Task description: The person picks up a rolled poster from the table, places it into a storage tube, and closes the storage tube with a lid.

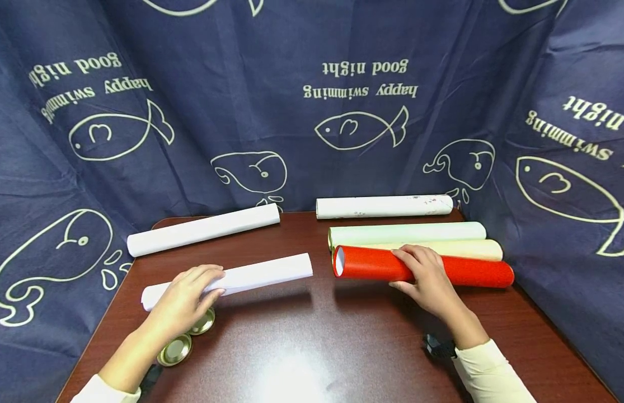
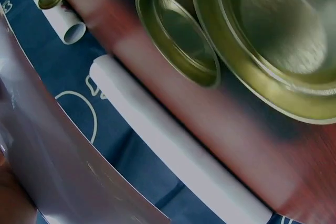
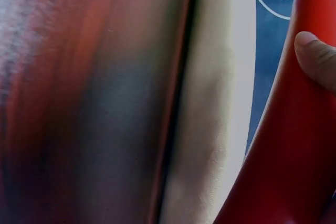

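A white paper roll (image 1: pixel 266 273) is gripped by my left hand (image 1: pixel 183 296), thumb on the near side and fingers over the top. In the left wrist view that roll (image 2: pixel 68 150) fills the lower left, curved and glossy. My right hand (image 1: pixel 427 280) holds a red roll (image 1: pixel 473 271) round its middle, its hollow end facing left. The right wrist view has the thumb (image 3: pixel 315 59) lying along the red surface. Shadows on the table lie below both held rolls. Just behind the red one, a cream roll (image 1: pixel 485 249) is partly covered by it.
Another white roll (image 1: pixel 206 228) lies at the back left. A pale green roll (image 1: pixel 407 232) and a floral-patterned white roll (image 1: pixel 377 207) lie at the back right. Two gold metal lids (image 1: pixel 174 350) sit below my left hand. Blue printed cloth (image 1: pixel 301 173) hangs around the brown table (image 1: pixel 271 341).
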`<state>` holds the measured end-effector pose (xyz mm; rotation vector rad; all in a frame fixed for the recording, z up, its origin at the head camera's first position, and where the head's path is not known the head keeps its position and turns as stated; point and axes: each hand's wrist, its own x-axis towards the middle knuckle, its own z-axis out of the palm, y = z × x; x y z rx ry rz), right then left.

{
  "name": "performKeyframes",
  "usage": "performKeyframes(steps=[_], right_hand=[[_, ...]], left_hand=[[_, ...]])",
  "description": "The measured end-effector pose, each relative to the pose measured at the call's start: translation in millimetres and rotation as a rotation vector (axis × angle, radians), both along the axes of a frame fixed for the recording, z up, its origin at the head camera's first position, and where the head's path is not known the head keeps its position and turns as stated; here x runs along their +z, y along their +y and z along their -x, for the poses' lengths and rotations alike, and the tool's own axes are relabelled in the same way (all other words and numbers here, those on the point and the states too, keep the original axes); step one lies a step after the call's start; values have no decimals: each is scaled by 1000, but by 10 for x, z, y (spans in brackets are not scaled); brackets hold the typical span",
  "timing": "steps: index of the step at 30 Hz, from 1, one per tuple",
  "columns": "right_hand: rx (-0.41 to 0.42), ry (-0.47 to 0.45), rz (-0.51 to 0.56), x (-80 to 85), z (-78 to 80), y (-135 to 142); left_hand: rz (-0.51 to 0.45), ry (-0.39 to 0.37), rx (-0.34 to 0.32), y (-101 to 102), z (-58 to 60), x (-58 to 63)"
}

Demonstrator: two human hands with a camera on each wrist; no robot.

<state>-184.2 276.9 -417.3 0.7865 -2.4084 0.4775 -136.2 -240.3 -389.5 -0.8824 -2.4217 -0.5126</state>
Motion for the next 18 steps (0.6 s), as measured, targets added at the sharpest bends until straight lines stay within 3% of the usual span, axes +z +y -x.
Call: performKeyframes(steps=[11, 18], right_hand=[[26, -23, -43, -157, -3, -106], [56, -5, -61, -219, -22, -187]], left_hand=[[18, -31, -20, 192, 22, -10], [46, -11, -60, 271, 37, -84]])
